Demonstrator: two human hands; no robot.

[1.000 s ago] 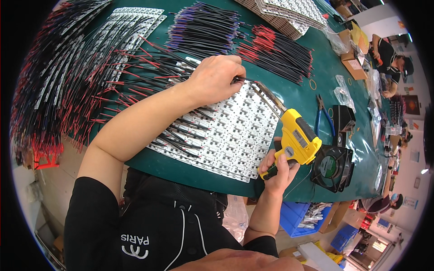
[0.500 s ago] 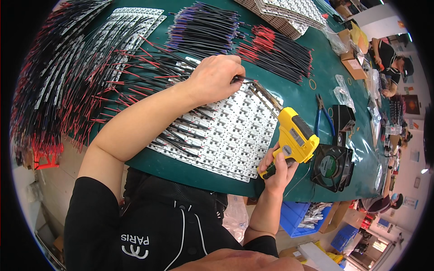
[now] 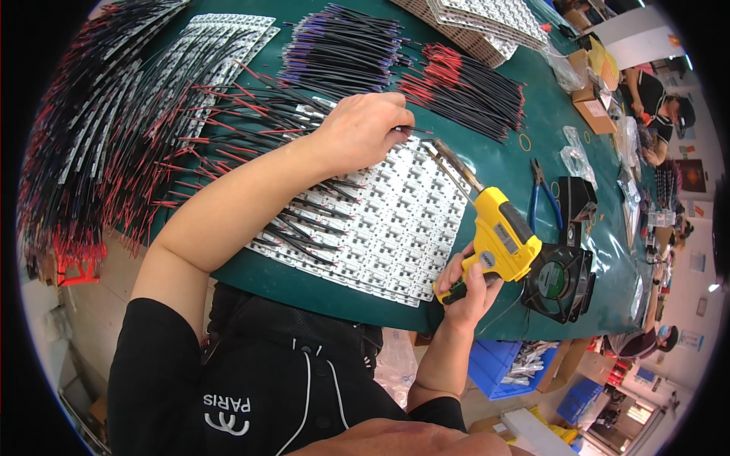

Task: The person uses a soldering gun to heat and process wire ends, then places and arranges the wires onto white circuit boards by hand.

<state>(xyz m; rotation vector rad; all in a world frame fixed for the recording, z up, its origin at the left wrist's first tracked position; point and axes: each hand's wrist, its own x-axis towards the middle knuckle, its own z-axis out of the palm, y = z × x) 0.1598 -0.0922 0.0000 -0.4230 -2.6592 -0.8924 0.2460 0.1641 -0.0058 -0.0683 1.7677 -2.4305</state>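
Note:
My left hand (image 3: 366, 131) is pinched shut on a thin black wire (image 3: 417, 130), whose end sticks out to the right past my fingertips. My right hand (image 3: 469, 287) wraps round the handle of a yellow soldering gun (image 3: 505, 234). The gun's metal tip points up and left, close to the wire's end; whether they touch I cannot tell. Under my left wrist lies a white panel of small circuit boards (image 3: 395, 228). Black wires with red ends (image 3: 228, 156) fan out over its left side, and my left forearm covers part of them.
Bundles of black wires with purple ends (image 3: 338, 49) and red ends (image 3: 464, 90) lie at the back. Blue-handled pliers (image 3: 544, 194) and a black fan (image 3: 559, 281) are on the right. More wired panels (image 3: 114, 114) pile up at far left. Other people work at far right.
The soldering gun has shifted slightly right and toward me with my right hand, its tip drawing back from the wire's end. My left hand has barely moved.

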